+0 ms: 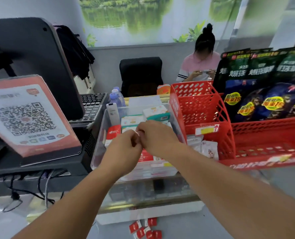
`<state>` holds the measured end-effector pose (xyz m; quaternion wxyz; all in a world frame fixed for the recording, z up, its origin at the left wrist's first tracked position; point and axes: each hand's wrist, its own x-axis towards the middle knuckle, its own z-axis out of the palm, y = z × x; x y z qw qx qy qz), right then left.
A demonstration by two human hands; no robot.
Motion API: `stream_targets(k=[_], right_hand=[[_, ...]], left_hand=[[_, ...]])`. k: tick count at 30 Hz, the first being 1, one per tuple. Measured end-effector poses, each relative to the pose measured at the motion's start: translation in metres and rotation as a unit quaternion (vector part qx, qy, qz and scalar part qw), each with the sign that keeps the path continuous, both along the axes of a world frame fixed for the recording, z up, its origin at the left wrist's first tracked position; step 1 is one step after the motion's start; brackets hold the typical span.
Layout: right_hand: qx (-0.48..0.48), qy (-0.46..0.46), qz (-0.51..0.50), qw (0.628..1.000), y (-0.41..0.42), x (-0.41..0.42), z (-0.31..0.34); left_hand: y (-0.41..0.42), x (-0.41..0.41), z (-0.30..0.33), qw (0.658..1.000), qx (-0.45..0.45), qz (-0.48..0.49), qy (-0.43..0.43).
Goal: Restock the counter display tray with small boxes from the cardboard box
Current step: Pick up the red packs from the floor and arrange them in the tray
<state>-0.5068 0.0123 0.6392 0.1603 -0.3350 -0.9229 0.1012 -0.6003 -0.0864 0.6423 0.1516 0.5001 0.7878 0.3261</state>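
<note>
My left hand [126, 145] and right hand [153, 135] meet knuckle to knuckle over the clear display tray [98, 135], fingers curled in; whether they pinch something small between them I cannot tell. I judge I hold them there to settle stock inside. The small boxes [156, 112] lie at the tray's far end. No cardboard box shows. The red basket [203, 107] presses against the tray's right wall, the QR sign [29, 116] crowds its left, so room lies only straight above the worktop.
</note>
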Motion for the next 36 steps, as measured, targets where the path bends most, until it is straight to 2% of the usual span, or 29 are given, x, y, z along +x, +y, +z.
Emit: stream_targets(k=[6, 11, 13, 17, 20, 26, 30, 33, 36], right_hand=[[0.049, 0.096, -0.073, 0.991, -0.042, 0.050, -0.007], [0.061, 0.165, -0.100, 0.979, -0.097, 0.080, -0.050], [0.052, 0.170, -0.100, 0.979, -0.111, 0.087, -0.077], [0.015, 0.157, -0.077, 0.984, -0.122, 0.099, -0.145], [-0.030, 0.107, -0.085, 0.990, -0.124, 0.113, -0.207], [-0.119, 0.018, -0.111, 0.986, -0.133, 0.151, -0.345], [-0.169, -0.018, -0.120, 0.978, -0.144, 0.165, -0.456], [-0.207, -0.073, -0.100, 0.971, -0.152, 0.164, -0.543], [-0.248, -0.104, -0.081, 0.960, -0.158, 0.159, -0.636]], left_hand=[[-0.042, 0.029, -0.006, 0.986, -0.019, -0.123, -0.113], [-0.076, 0.041, -0.039, 0.934, -0.125, -0.240, -0.232], [-0.087, 0.042, -0.063, 0.917, -0.193, -0.264, -0.226], [-0.098, 0.040, -0.124, 0.919, -0.277, -0.244, -0.140], [-0.098, 0.035, -0.188, 0.915, -0.322, -0.208, -0.126], [-0.105, 0.031, -0.357, 0.879, -0.431, -0.187, -0.083], [-0.119, 0.027, -0.477, 0.853, -0.482, -0.195, -0.044], [-0.130, 0.026, -0.561, 0.841, -0.508, -0.182, -0.035], [-0.139, 0.021, -0.647, 0.835, -0.516, -0.190, 0.013]])
